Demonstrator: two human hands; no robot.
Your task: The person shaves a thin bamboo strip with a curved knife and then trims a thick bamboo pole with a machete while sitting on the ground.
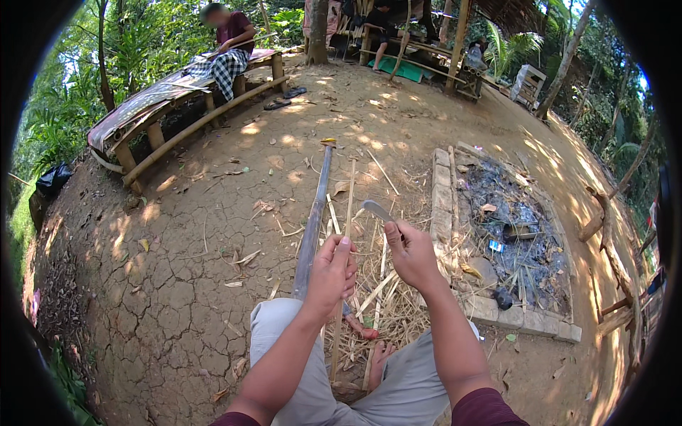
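Observation:
My left hand [332,268] is closed around a long thin bamboo strip [351,199], which runs away from me and down between my knees. In my right hand [413,257] is a small knife with a curved blade [377,209]; the fist hides its handle. The blade is just right of the strip, and I cannot tell if they touch. Left of the strip, a long dark pole [317,213] lies on the ground, its near end by my left knee. Pale shavings [366,284] litter the ground between and beyond my legs, beside a reddish-ended object [368,332].
On the right, a brick-edged fire pit [484,307] holds ash and litter. A bamboo bench [160,106] stands at the far left with a person [231,39] seated on it. Behind are a shelter [458,46] and another seated person. Branches [607,234] form a rail on the right.

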